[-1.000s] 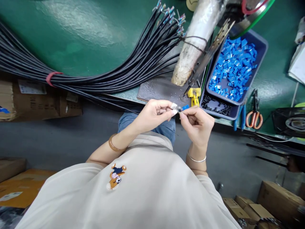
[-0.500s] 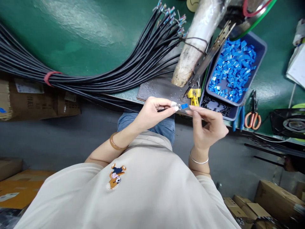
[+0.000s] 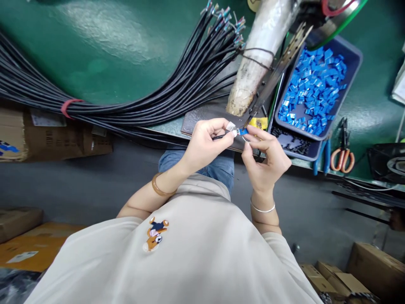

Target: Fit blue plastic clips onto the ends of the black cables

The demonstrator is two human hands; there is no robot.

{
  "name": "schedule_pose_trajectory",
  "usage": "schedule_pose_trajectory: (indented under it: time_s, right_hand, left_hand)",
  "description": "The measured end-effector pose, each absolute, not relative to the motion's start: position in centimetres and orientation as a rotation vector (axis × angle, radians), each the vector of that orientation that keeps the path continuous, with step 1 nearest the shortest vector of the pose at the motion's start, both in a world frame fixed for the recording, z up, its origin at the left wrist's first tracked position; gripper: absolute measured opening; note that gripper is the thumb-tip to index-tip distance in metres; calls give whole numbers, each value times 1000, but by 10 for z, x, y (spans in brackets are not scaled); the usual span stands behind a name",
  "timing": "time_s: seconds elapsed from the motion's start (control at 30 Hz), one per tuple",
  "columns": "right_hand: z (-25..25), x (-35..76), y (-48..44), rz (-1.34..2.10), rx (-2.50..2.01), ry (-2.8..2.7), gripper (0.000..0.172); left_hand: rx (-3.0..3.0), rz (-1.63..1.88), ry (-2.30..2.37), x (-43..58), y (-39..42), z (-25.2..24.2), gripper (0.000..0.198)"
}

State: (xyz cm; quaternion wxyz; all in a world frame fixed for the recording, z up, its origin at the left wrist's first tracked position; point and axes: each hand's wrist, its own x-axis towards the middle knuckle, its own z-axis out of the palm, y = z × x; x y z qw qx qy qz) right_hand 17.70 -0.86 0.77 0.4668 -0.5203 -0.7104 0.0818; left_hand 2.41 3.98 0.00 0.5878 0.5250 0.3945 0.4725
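My left hand (image 3: 209, 141) pinches the end of a black cable (image 3: 218, 137) between thumb and fingertips. At that end, fine wires run into a small blue connector piece (image 3: 243, 131). My right hand (image 3: 264, 156) has its fingertips closed on the far end of the blue piece, which they partly cover. A thin pale curved line, perhaps a wire, shows beside those fingertips. White tape or covers wrap some fingertips of my left hand. A yellow tool (image 3: 259, 123) lies just behind my right fingers, largely hidden.
A bundle of black cables (image 3: 126, 109) with stripped ends crosses the green table (image 3: 95, 46). A wrapped post (image 3: 253, 76) and a metal strip (image 3: 278, 69) stand above the hands. On the right are a bin of blue pieces (image 3: 356, 63), orange-handled pliers (image 3: 342, 158) and blue-handled pliers (image 3: 325, 156).
My right hand has moved left and closed onto the blue connector piece, where it was apart before. My left hand has risen slightly. The view has shifted a little.
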Motion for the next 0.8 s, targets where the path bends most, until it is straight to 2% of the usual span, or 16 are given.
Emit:
schedule_pose_trajectory:
  time_s: [0.2, 0.53, 0.8]
  right_hand:
    - [12, 178, -7, 358, -1312, -1658, 9]
    - [18, 177, -4, 360, -1307, -1643, 14]
    - [18, 179, -6, 426, -1306, -1652, 11]
  left_hand:
    - [1219, 1087, 878, 25, 44, 1, 11]
    - [1196, 1077, 894, 25, 44, 5, 11]
    - [1149, 997, 910, 22, 44, 1, 15]
